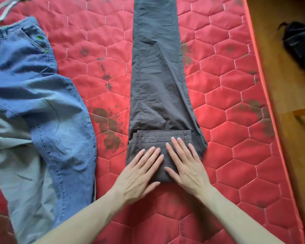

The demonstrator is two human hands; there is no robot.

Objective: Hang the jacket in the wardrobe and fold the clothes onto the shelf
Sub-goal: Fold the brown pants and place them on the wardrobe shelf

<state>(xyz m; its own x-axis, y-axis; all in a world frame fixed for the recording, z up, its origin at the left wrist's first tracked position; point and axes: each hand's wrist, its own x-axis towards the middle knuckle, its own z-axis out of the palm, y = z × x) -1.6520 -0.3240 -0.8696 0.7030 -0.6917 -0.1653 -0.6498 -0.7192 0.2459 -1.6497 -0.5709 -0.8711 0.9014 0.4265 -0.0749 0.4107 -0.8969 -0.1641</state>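
Note:
Dark grey trousers [157, 76] lie lengthwise down the middle of the red quilted mattress [227, 138], legs stretched away from me. Their waist end is folded over once at the near end. My left hand [141, 169] and my right hand [185, 164] rest flat, side by side, on that folded part, fingers spread and pressing the cloth down. Neither hand grips anything. Blue jeans [48, 106] lie spread out on the left of the mattress.
A pale grey garment [12, 164] lies partly under the jeans at the left edge. A white drawstring [4, 11] shows at the top left. The mattress's right edge borders a wooden floor [280, 88] with a black bag [301, 44] on it.

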